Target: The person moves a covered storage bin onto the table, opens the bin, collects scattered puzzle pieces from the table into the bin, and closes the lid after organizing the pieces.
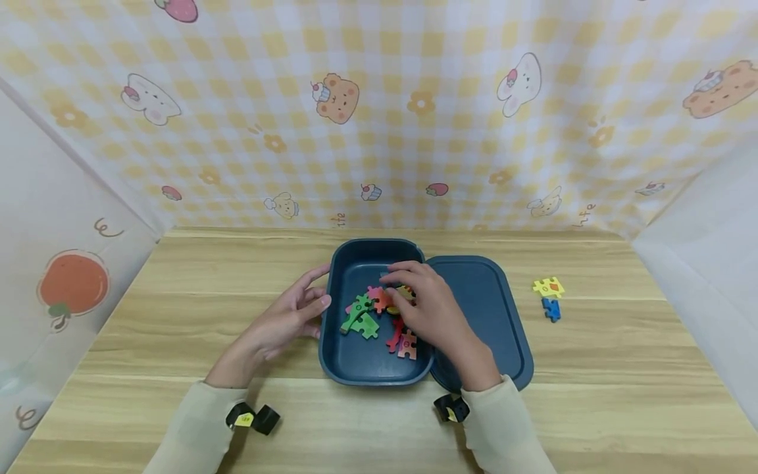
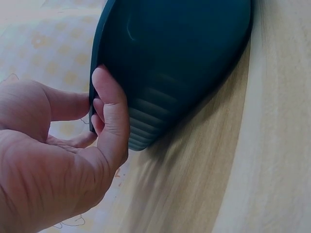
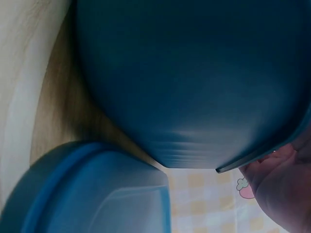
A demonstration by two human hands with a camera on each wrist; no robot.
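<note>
A dark blue plastic box [image 1: 373,365] holds several colourful puzzle pieces, among them a light green one [image 1: 365,325], an orange one [image 1: 379,299] and a salmon one [image 1: 407,345] near its right wall. My left hand [image 1: 288,317] grips the left side of the box; in the left wrist view its fingers curl against the outer wall just under the rim, thumb at the edge. Reaching in over the right rim, my right hand [image 1: 431,304] hovers at the pieces with bent fingers, thumb and index apart. It hides part of the pile.
The blue lid [image 1: 482,303] lies flat to the right, its left edge beside the box. Farther right, a yellow puzzle piece [image 1: 549,287] and a blue puzzle piece [image 1: 551,309] lie on the wooden table [image 1: 616,368]. A patterned curtain [image 1: 391,145] hangs behind the table.
</note>
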